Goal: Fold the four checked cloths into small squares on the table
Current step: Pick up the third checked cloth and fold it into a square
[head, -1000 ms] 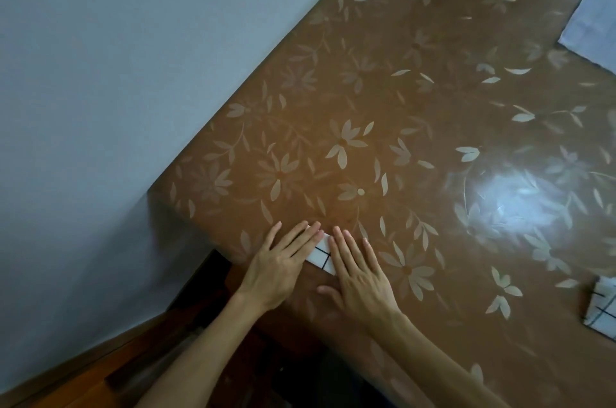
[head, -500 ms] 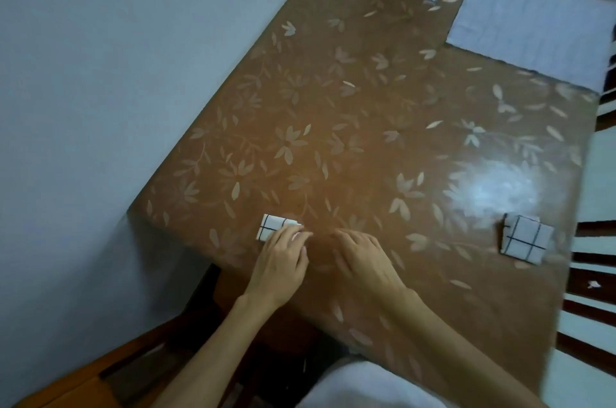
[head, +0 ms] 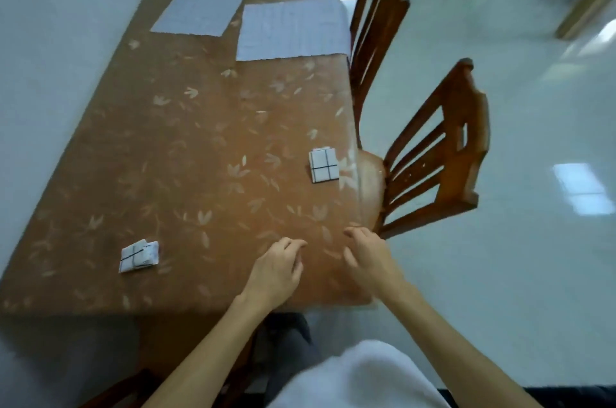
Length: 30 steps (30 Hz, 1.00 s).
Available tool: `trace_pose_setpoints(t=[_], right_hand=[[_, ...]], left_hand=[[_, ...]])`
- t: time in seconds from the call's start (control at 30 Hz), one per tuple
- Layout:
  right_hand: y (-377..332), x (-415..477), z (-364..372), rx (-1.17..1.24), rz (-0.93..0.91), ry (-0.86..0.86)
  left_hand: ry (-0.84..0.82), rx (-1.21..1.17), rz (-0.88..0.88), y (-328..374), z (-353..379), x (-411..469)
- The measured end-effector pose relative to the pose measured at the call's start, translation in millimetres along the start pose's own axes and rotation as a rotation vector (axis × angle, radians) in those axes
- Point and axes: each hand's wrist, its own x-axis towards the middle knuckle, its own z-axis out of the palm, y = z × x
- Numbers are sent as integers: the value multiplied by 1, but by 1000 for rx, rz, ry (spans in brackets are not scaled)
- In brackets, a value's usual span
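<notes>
Two checked cloths lie folded into small squares on the brown flowered table (head: 173, 147): one (head: 138, 256) near the front left corner, the other (head: 323, 164) near the right edge. Two more checked cloths lie spread flat at the far end, one (head: 205, 4) on the left and one (head: 291, 27) on the right. My left hand (head: 276, 269) and my right hand (head: 370, 254) hover over the table's front right part, fingers loosely curled, holding nothing. Both are well apart from the folded squares.
Two wooden chairs stand along the table's right side, the nearer one (head: 436, 154) angled outward, the farther one (head: 376, 17) pushed in. A pale wall (head: 50, 41) runs along the left edge. A glossy white floor (head: 516, 241) lies to the right.
Both hands pressed the small folded cloth at the front left, then let it go and moved right. The view has swung up and right, showing the whole table.
</notes>
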Motion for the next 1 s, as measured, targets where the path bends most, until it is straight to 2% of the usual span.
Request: trace_pose_setpoints(t=[0.2,0.47,0.8,1.0], right_hand=[[76,-57,-77,172,175,74],[130,-73,-165,289,249,286],[210,29,-251,280,203,297],[264,104,-324,244,269,247]], left_hand=[[-24,-71,136,122,23,23],[-26,-203,240,239,38,66],[29,-298,270,322,38,209],[-81,-335,217,389,34,306]])
